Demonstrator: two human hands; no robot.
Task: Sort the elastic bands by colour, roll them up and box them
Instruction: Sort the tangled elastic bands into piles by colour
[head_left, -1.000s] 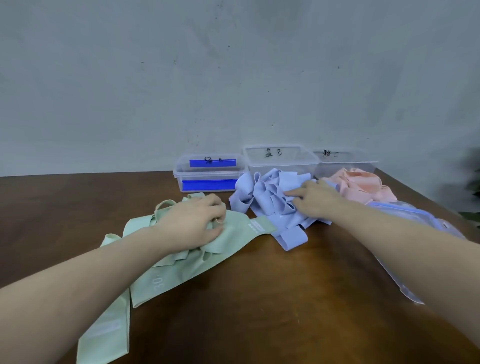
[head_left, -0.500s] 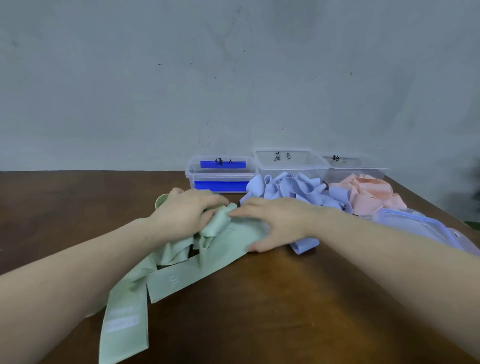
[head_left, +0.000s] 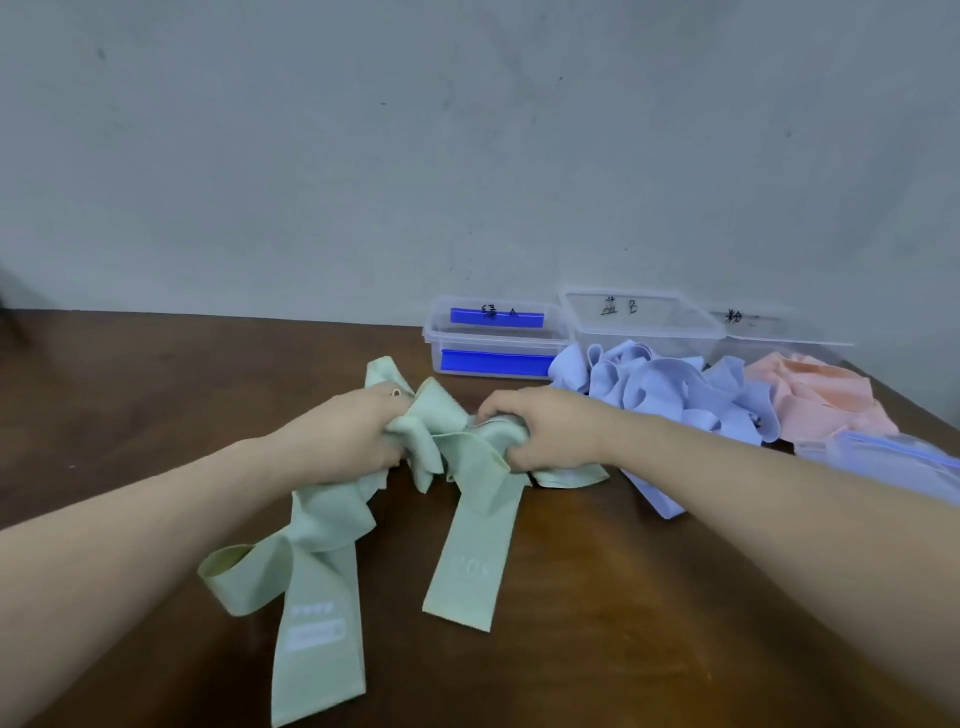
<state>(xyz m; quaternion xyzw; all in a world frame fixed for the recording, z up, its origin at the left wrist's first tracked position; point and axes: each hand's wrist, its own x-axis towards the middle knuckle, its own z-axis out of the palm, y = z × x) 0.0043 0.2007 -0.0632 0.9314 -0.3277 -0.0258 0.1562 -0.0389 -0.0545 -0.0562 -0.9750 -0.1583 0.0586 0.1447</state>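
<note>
Head view, wooden table, items listed from the near edge outward.

Green elastic bands: a tangled bunch lying on the table at centre. Several flat tails trail toward the viewer; the longest carries a pale printed label near its end, another shows faint numerals, and one end curls into an open loop at the left. The upper part of the bunch is gathered between both hands.

Left hand: fingers curled, gripping the left side of the green bunch; a folded end stands up behind the knuckles.

Right hand: fingers curled over and thumb tucked under, gripping the right side of the same bunch; a short green end lies beneath the wrist.

Blue elastic bands: a loose heap right of the hands, one strip running under the right forearm.

Pink elastic bands: a crumpled heap just right of the blue heap, touching it.

Clear plastic sheet or bag: at the right edge, partly hidden by the forearm; its nature is unclear.

Three clear plastic boxes against the wall, side by side, each with a handwritten mark: left box with blue strips, middle box, right box.
</note>
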